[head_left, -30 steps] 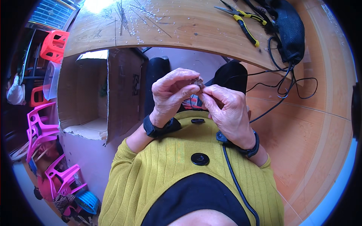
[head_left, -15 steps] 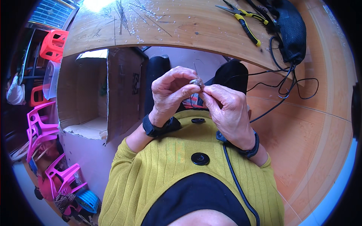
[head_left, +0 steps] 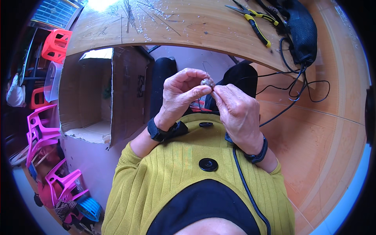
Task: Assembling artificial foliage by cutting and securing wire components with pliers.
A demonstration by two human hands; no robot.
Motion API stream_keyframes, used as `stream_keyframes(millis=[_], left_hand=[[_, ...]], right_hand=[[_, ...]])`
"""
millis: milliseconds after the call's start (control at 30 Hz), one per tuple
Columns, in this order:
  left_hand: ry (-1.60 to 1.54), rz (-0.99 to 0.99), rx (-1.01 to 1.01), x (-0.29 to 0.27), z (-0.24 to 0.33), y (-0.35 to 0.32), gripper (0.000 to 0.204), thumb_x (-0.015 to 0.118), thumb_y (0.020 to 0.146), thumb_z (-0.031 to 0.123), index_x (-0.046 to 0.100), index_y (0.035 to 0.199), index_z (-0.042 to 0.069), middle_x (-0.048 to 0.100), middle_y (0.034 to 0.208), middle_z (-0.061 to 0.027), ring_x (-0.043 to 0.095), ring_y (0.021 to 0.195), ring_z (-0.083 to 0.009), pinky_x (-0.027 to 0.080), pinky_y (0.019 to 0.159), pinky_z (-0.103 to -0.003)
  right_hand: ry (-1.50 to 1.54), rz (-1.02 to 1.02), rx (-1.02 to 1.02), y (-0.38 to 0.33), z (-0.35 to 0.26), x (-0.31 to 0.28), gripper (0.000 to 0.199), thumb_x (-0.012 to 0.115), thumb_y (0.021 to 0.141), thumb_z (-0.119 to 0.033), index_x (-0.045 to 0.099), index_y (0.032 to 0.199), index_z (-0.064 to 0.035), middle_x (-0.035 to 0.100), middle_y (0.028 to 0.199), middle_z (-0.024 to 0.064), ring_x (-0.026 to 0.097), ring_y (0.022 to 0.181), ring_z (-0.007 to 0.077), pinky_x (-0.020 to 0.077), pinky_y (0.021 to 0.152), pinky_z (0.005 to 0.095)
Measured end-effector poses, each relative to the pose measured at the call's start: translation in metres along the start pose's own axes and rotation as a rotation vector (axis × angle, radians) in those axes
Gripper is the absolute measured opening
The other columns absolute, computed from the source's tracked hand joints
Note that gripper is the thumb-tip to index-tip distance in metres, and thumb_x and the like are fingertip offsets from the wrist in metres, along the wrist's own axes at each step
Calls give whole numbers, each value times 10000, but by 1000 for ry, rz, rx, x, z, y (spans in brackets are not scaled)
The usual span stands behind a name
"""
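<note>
Both hands meet in front of my chest in the head view: left hand (head_left: 182,96) pinches a small brownish bead (head_left: 207,82) between thumb and forefinger, and right hand (head_left: 235,113) closes its fingertips against the same bead from the other side, with a thin wire (head_left: 204,69) rising just above it. I judge the step to be fine work on that bead, and doing it well means I keep both wrists steady and close to the body, hold the bead firmly without hiding it, and guide the wire slowly. Beyond the hands, the wooden table (head_left: 196,27) carries loose wire lengths, yellow-handled pliers (head_left: 254,21) and a black pouch (head_left: 299,29), all well apart from the bead. Pink plastic chairs (head_left: 43,129) stand at my left beside a cardboard box (head_left: 98,98).
</note>
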State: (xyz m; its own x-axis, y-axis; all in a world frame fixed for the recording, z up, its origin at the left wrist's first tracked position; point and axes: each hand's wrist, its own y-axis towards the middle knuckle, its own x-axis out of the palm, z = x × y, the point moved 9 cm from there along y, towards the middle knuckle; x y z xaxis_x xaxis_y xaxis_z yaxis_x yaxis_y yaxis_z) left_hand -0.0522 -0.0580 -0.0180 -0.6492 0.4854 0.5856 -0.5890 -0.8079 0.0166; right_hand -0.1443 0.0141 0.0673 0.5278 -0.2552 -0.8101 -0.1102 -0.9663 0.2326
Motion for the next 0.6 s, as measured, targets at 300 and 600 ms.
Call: stream_keyframes(millis=[300,600], left_hand=[[181,-72,227,3,13,-5,209,730,772,-52,669,970,-25,639,990,-107,634,901,-132,534,808,-241],[589,-94,549,14,41,-14,242,782,721,4,679,940,1,655,946,-122,652,834,-154,543,724,-249]], right_hand=[[174,18,69,-2,0,-3,71,642,825,-11,641,889,20,634,796,157,626,679,312,481,579,349],[233,5,97,-2,0,-8,30,628,833,0,638,845,25,605,689,139,596,567,233,440,532,299]])
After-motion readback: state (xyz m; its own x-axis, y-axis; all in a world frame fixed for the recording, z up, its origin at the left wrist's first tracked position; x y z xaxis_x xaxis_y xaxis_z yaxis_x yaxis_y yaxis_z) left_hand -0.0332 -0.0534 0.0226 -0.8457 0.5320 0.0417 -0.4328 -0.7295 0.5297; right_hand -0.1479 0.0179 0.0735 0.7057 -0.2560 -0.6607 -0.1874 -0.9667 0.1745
